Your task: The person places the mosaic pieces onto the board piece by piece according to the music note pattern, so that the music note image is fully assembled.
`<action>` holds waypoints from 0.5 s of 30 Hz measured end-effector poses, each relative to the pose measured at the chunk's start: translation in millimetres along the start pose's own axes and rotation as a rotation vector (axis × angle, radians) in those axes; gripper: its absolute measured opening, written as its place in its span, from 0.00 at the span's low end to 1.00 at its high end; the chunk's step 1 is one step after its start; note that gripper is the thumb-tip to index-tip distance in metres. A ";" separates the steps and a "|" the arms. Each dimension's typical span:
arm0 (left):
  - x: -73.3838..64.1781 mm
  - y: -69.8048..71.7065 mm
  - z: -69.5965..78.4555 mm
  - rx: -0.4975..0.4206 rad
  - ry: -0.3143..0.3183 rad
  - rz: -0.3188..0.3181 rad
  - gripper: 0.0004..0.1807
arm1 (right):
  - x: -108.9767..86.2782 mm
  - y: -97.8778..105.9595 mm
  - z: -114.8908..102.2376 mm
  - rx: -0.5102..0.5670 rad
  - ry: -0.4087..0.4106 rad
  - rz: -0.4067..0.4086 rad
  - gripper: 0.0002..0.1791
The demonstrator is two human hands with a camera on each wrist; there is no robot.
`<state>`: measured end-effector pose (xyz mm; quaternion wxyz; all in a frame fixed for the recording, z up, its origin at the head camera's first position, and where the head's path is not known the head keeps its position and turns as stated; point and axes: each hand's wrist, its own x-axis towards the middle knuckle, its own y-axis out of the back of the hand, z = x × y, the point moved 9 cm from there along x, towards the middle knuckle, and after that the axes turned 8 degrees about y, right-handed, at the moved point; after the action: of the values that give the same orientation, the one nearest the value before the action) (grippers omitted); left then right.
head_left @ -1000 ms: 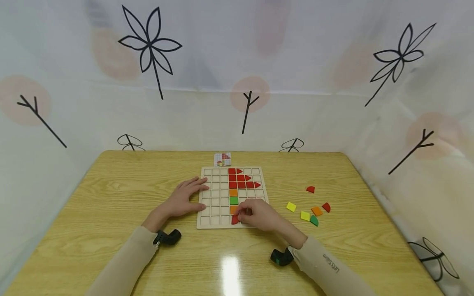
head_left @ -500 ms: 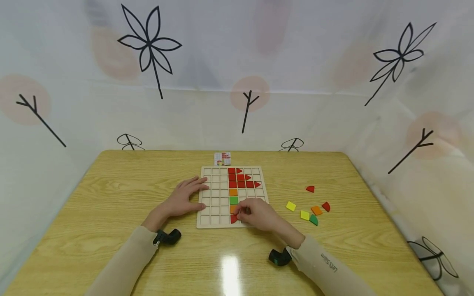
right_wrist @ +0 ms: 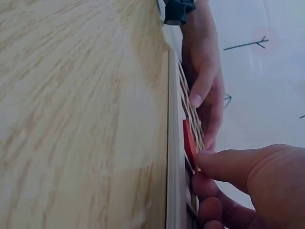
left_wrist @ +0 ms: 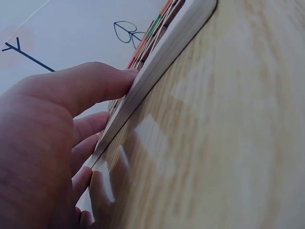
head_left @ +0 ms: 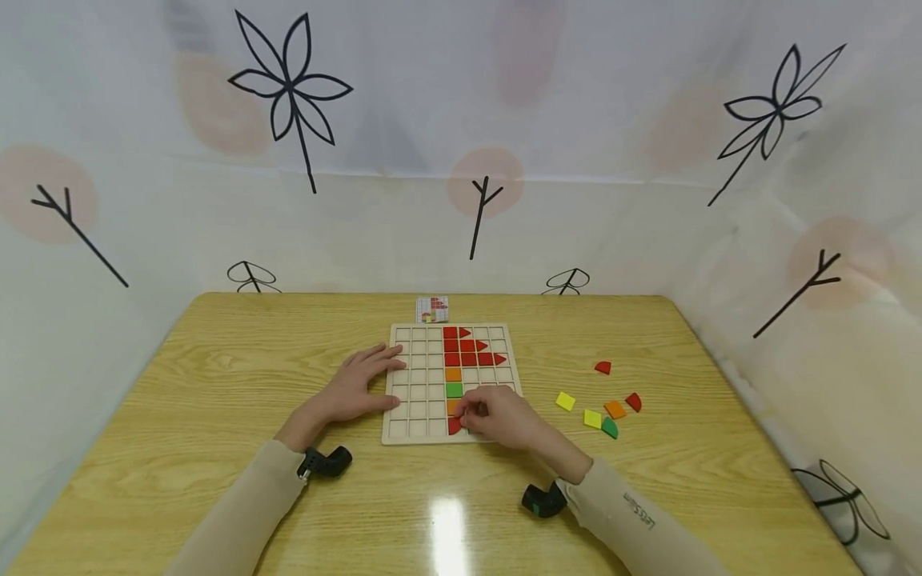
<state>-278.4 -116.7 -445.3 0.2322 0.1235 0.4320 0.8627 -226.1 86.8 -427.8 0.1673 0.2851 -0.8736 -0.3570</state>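
A wooden grid board [head_left: 419, 416] lies on the table. My left hand [head_left: 358, 386] rests at its left edge, fingers and thumb spread over the rim; the left wrist view shows the thumb [left_wrist: 102, 83] on the board's side. With thumb and forefinger, my right hand [head_left: 504, 416] pinches a red quarter-circle tile [head_left: 454, 426] at the front row; in the right wrist view this tile [right_wrist: 189, 143] tilts up out of the grid. Behind it in the same column are an orange square [head_left: 453, 374] and a green square [head_left: 454, 390]. Red squares and triangles [head_left: 468, 359] fill three rows at the back.
Loose tiles lie right of the board: yellow squares [head_left: 565, 401], an orange square [head_left: 615, 410], red quarter-circles [head_left: 603, 367] and a green quarter-circle [head_left: 610, 428]. A small pattern card [head_left: 432, 310] sits behind the board. A patterned cloth [head_left: 389, 224] hangs beyond the table.
My right hand has shifted very slightly left with the red quarter-circle tile, which has moved further into its column. The left hand has stayed still.
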 end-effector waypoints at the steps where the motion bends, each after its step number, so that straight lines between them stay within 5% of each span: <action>1: -0.1 0.0 0.3 -0.001 0.000 -0.001 0.34 | -0.3 0.8 0.6 0.018 0.000 0.001 0.05; 15: -0.2 0.0 0.6 -0.004 -0.009 0.001 0.34 | -15.3 28.9 31.8 0.111 -0.076 0.033 0.05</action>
<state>-278.0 -116.4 -444.9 0.2338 0.1270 0.4294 0.8630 -240.8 129.8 -430.3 0.1242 0.2656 -0.9024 -0.3157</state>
